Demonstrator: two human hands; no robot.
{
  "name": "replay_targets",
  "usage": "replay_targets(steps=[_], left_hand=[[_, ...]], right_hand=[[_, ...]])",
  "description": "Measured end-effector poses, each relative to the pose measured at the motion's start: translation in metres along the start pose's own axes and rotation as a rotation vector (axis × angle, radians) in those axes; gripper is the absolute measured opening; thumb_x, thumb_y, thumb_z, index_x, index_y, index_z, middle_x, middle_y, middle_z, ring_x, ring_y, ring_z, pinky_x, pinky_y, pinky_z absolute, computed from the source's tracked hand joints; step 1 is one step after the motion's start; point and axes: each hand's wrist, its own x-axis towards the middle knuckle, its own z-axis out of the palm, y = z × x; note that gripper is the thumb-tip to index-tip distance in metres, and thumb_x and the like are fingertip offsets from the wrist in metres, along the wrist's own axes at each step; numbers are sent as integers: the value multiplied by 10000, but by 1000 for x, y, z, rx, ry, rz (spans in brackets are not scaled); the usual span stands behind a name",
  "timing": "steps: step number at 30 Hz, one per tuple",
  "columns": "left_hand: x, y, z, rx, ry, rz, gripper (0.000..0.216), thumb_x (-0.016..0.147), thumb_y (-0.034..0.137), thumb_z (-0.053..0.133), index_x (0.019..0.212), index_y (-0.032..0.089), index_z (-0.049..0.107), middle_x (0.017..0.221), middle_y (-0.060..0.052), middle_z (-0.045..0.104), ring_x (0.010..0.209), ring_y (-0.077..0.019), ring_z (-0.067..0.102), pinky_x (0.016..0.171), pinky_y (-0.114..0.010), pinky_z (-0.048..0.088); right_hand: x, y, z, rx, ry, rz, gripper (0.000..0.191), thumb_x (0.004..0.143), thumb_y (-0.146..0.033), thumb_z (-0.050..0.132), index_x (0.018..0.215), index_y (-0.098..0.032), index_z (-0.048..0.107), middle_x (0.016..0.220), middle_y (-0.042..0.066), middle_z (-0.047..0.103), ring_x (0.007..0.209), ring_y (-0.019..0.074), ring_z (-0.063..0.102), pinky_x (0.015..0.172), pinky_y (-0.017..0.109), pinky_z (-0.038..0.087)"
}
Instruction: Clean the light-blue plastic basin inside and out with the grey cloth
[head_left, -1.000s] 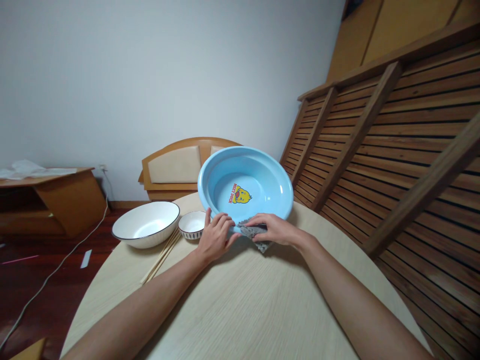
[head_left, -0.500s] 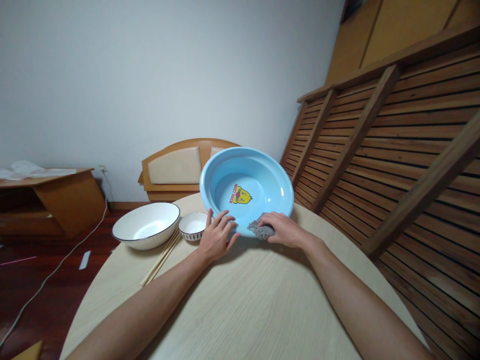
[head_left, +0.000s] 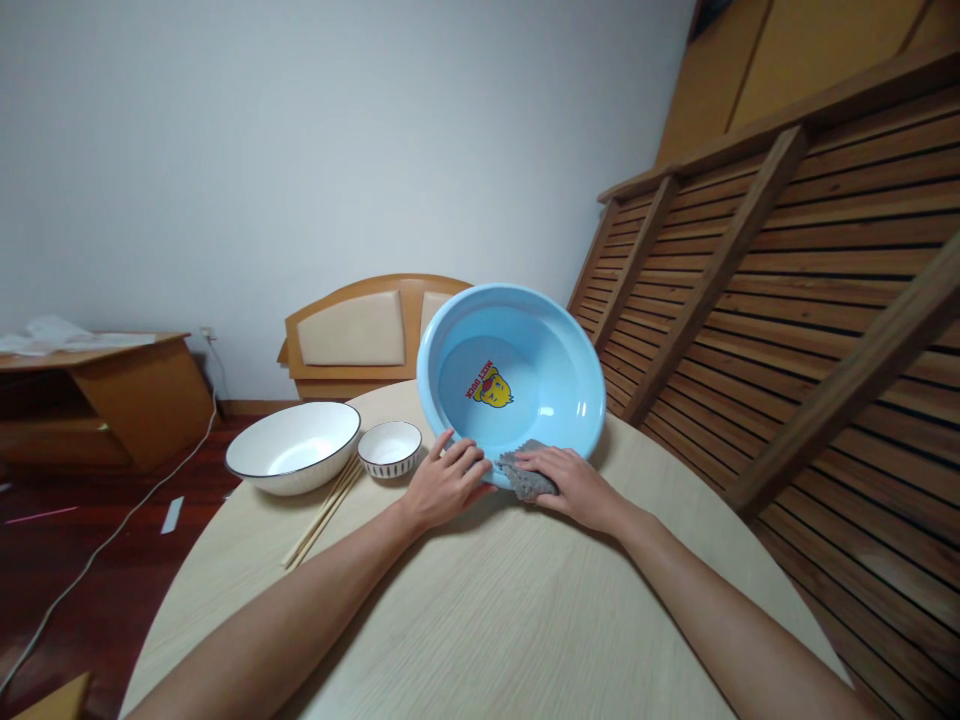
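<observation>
A light blue plastic basin (head_left: 551, 350) with a yellow duck print inside stands tilted on the round table, its open side facing me. My left hand (head_left: 448, 482) grips the basin's near rim, fingers curled over the edge and thumb on the outer side. In my right hand (head_left: 574, 485) is a grey cloth (head_left: 529, 470), pressed against the near rim just right of my left hand. Left of that hand sits a small white bowl (head_left: 390, 450) with a dark patterned outside.
A large white bowl (head_left: 296, 450) with a dark rim stands at the table's left edge. Several wooden chopsticks (head_left: 324, 515) lie beside it on the table (head_left: 480, 620). A slatted wooden frame (head_left: 825, 300) leans along the right; a headboard (head_left: 352, 330) is behind.
The basin has shifted right and turned clockwise, its duck print turning with it. My left hand has closed over the rim. My right hand and the cloth have moved slightly right and down.
</observation>
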Motion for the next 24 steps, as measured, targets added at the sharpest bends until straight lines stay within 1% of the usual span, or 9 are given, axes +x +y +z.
replay_targets(steps=[3,6,11,15,19,21,24], left_hand=[[-1,-1,-1,-6,-11,-15,196,1004,395,600,1091,234,671,1068,-42,731,1133,-234,627,1214,-476,295],[-3,-3,-1,-15,-31,-33,208,1006,399,592,1102,235,676,1086,-52,736,1155,-243,625,1232,-501,266],[-6,-5,-1,-11,-28,-21,199,1006,373,595,1119,233,680,1104,-54,737,1171,-241,630,1269,-539,181],[-5,-5,-3,-8,-37,9,214,985,358,627,1151,235,681,1109,-51,731,1168,-236,634,1279,-533,170],[-2,-5,-5,-17,-26,-2,218,980,383,618,1105,216,684,1080,-45,738,1153,-229,637,1294,-512,108],[0,-5,-6,-34,-2,-18,226,983,394,600,1081,205,678,1068,-46,740,1146,-227,639,1298,-503,71],[1,-4,-7,-45,14,-33,232,969,395,599,1073,203,678,1058,-52,743,1139,-233,640,1296,-510,59]], right_hand=[[-9,10,-4,-79,3,36,486,914,-272,692,1388,-283,584,1482,100,588,1384,301,512,1088,532,399],[-12,10,-5,-138,1,38,545,918,-226,669,1443,-308,550,1513,91,560,1404,299,497,1116,559,386],[-4,-11,9,-157,-7,8,690,885,-107,620,1530,-292,461,1529,96,542,1398,281,510,1113,526,427],[2,-24,18,-151,11,-21,764,870,-69,580,1577,-281,383,1568,84,496,1427,250,479,1125,489,435],[-2,-14,9,-160,-10,-45,747,875,-81,560,1572,-289,391,1562,68,506,1427,242,477,1128,499,432],[-7,-4,3,-173,-8,-41,741,860,-85,566,1556,-293,422,1550,68,520,1418,254,488,1117,513,438],[-11,5,1,-190,0,-37,746,833,-82,574,1541,-284,452,1537,80,533,1408,277,501,1100,535,446]])
